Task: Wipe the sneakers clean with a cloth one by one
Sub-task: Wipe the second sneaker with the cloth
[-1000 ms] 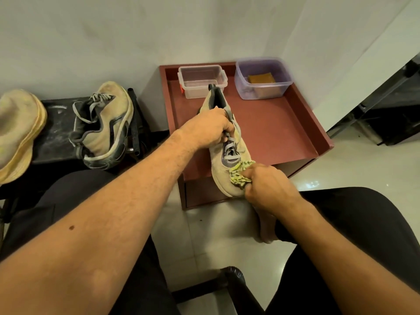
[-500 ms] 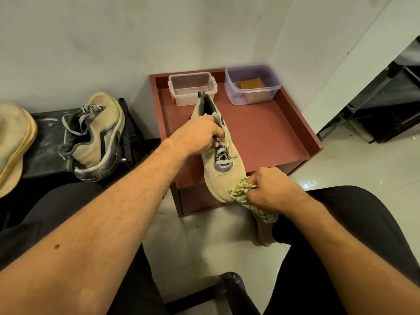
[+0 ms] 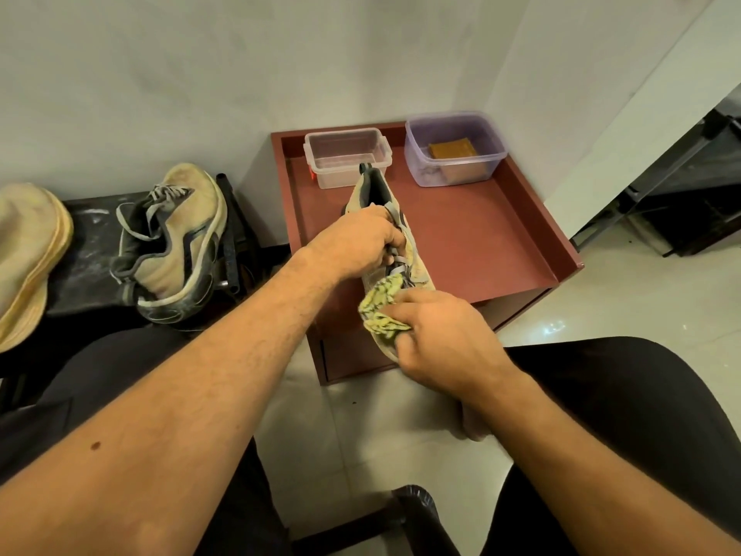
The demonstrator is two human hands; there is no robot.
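Observation:
A tan sneaker (image 3: 417,266) with grey laces is held in the air above the red cabinet (image 3: 473,242), heel away from me. My left hand (image 3: 361,240) grips it around the laces and collar. My right hand (image 3: 445,339) holds a bunched yellow-green cloth (image 3: 381,307) and presses it on the sneaker's toe, which it largely hides. The second tan sneaker (image 3: 176,238) lies tilted on a black bench (image 3: 86,270) at the left.
On the cabinet's far edge stand a clear plastic box (image 3: 347,156) and a purple-tinted tub (image 3: 455,148) with a brown block inside. A yellowish cushion (image 3: 28,258) sits at the far left. Black furniture (image 3: 689,202) stands at the right. My knees flank the tiled floor (image 3: 349,427).
My right hand has moved the cloth from the toe's right side up onto the top of the toe. My left hand keeps its grip on the sneaker.

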